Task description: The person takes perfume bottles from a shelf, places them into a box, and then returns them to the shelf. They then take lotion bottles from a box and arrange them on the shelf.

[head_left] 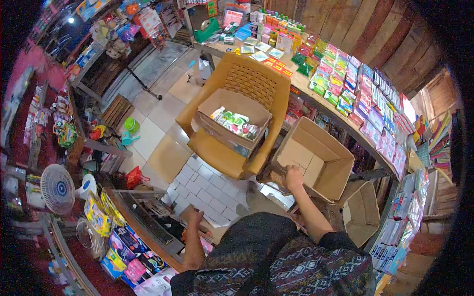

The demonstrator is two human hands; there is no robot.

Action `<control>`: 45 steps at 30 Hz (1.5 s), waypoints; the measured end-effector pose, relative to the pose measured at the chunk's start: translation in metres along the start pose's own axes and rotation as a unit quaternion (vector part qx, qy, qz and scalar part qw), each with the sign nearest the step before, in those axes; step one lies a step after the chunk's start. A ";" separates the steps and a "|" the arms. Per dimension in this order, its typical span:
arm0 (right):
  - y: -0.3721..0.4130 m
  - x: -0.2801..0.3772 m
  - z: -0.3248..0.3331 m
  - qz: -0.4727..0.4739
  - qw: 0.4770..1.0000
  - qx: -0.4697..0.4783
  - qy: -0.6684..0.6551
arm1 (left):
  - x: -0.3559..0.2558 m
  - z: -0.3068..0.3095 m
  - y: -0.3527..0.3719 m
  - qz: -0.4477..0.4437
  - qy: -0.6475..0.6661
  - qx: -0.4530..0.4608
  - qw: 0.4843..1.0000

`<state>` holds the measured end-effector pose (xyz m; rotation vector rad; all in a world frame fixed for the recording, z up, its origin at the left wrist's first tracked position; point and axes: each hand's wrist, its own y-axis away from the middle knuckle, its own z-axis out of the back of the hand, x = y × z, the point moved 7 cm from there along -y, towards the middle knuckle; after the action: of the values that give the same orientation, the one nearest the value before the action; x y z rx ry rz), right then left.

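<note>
My right hand (294, 177) is closed on the near left edge of an open cardboard box (326, 175), whose bare brown inside shows. My left hand (194, 217) is low on the other side, its fingers curled beside a small brown patch; whether it grips anything is too small to make out. In front of me stands a tan plastic armchair (261, 81) with a woven back. On its seat rests another cardboard box (227, 135), with several white and green bottles or packs (237, 121) inside.
A long counter (316, 93) curves along the right, stacked with colourful packets (340, 79). Another open carton (363, 212) stands at lower right. On the left are a white fan (58, 188), a wooden shelf edge (143, 232), hanging packs, and a red bag (136, 176) on the tiled floor (153, 153).
</note>
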<state>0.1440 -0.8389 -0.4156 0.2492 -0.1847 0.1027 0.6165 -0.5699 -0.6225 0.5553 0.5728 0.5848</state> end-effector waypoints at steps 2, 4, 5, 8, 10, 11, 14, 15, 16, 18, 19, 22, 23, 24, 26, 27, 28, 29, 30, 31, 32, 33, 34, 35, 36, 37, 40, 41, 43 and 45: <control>-0.016 -0.008 -0.013 -0.024 0.999 0.043 -0.005 | -0.029 0.008 -0.032 -0.039 0.053 -0.020 0.998; -0.030 -0.011 -0.022 -0.024 0.998 0.059 -0.003 | -0.060 0.013 -0.053 -0.100 0.084 -0.070 0.989; -0.036 -0.011 -0.025 -0.024 0.997 0.068 -0.002 | -0.085 0.027 -0.048 -0.107 0.109 -0.074 0.985; -0.044 0.000 -0.011 -0.077 0.992 0.093 -0.019 | -0.190 0.097 -0.045 -0.143 0.165 -0.105 0.970; -0.048 0.003 -0.013 -0.072 0.990 0.119 -0.022 | -0.228 0.118 -0.065 -0.172 0.198 -0.127 0.957; -0.053 0.006 -0.014 -0.069 0.989 0.129 -0.024 | -0.256 0.136 -0.067 -0.187 0.232 -0.133 0.945; -0.056 0.003 -0.020 -0.063 0.989 0.136 -0.019 | -0.337 0.177 -0.088 -0.227 0.189 -0.107 0.949; -0.055 0.002 -0.021 -0.071 0.990 0.121 -0.030 | -0.360 0.182 -0.101 -0.257 0.152 -0.066 0.952; -0.054 0.000 -0.021 -0.081 0.990 0.105 -0.041 | -0.377 0.187 -0.118 -0.293 0.174 -0.088 0.936; -0.051 -0.003 -0.022 -0.089 0.991 0.094 -0.047 | -0.407 0.177 -0.158 -0.362 0.220 -0.127 0.897; -0.049 -0.005 -0.023 -0.088 0.990 0.097 -0.043 | -0.418 0.167 -0.183 -0.351 0.197 -0.100 0.910; -0.045 -0.002 -0.013 -0.125 0.986 0.088 -0.065 | -0.456 0.148 -0.233 -0.327 0.100 -0.036 0.939; -0.044 0.001 -0.009 -0.143 0.983 0.083 -0.078 | -0.467 0.142 -0.243 -0.324 0.051 -0.028 0.944; -0.043 0.005 -0.007 -0.133 0.988 0.044 -0.071 | -0.476 0.139 -0.250 -0.321 0.001 -0.021 0.947; -0.044 0.012 -0.003 -0.112 0.992 -0.033 -0.054 | -0.456 0.067 -0.326 -0.315 -0.091 0.030 0.944; -0.047 0.012 -0.005 -0.155 0.986 0.009 -0.060 | -0.451 0.036 -0.355 -0.313 -0.137 0.055 0.938; -0.048 0.016 -0.004 -0.198 0.977 0.051 -0.067 | -0.451 0.029 -0.359 -0.241 -0.168 0.135 0.946; -0.049 0.019 -0.006 -0.241 0.963 0.092 -0.075 | -0.460 0.028 -0.356 -0.258 -0.193 0.153 0.934; -0.051 0.022 -0.006 -0.250 0.962 0.078 -0.083 | -0.461 0.020 -0.358 -0.276 -0.218 0.171 0.920; -0.052 0.025 -0.007 -0.259 0.960 0.064 -0.090 | -0.462 0.013 -0.361 -0.293 -0.243 0.188 0.905; -0.052 0.027 -0.007 -0.267 0.957 0.050 -0.097 | -0.456 -0.003 -0.376 -0.285 -0.255 0.187 0.905; -0.051 0.029 -0.008 -0.277 0.954 0.050 -0.100 | -0.446 -0.021 -0.389 -0.270 -0.266 0.208 0.902; -0.052 0.032 -0.009 -0.285 0.951 0.049 -0.104 | -0.435 -0.038 -0.403 -0.254 -0.277 0.228 0.898; -0.052 0.035 -0.009 -0.294 0.949 0.047 -0.109 | -0.430 -0.050 -0.411 -0.238 -0.289 0.246 0.894; -0.053 0.039 -0.006 -0.296 0.947 0.035 -0.116 | -0.442 -0.023 -0.392 -0.165 -0.275 0.277 0.906; -0.052 0.042 -0.003 -0.308 0.943 0.023 -0.125 | -0.446 -0.035 -0.396 -0.204 -0.293 0.263 0.896; -0.050 0.038 -0.013 -0.304 0.942 0.000 -0.144 | -0.444 -0.034 -0.400 -0.209 -0.268 0.241 0.909; -0.045 0.037 -0.022 -0.300 0.942 -0.002 -0.151 | -0.451 -0.026 -0.394 -0.231 -0.260 0.235 0.908; -0.045 0.034 -0.029 -0.330 0.928 0.035 -0.169 | -0.453 -0.019 -0.389 -0.273 -0.245 0.220 0.904; -0.052 0.033 -0.028 -0.354 0.916 0.044 -0.182 | -0.460 -0.015 -0.385 -0.271 -0.273 0.212 0.898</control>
<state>0.1879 -0.8790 -0.4484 0.4126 -0.4509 -0.6636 0.4229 -1.1294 -0.7193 0.8908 0.2882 -0.2439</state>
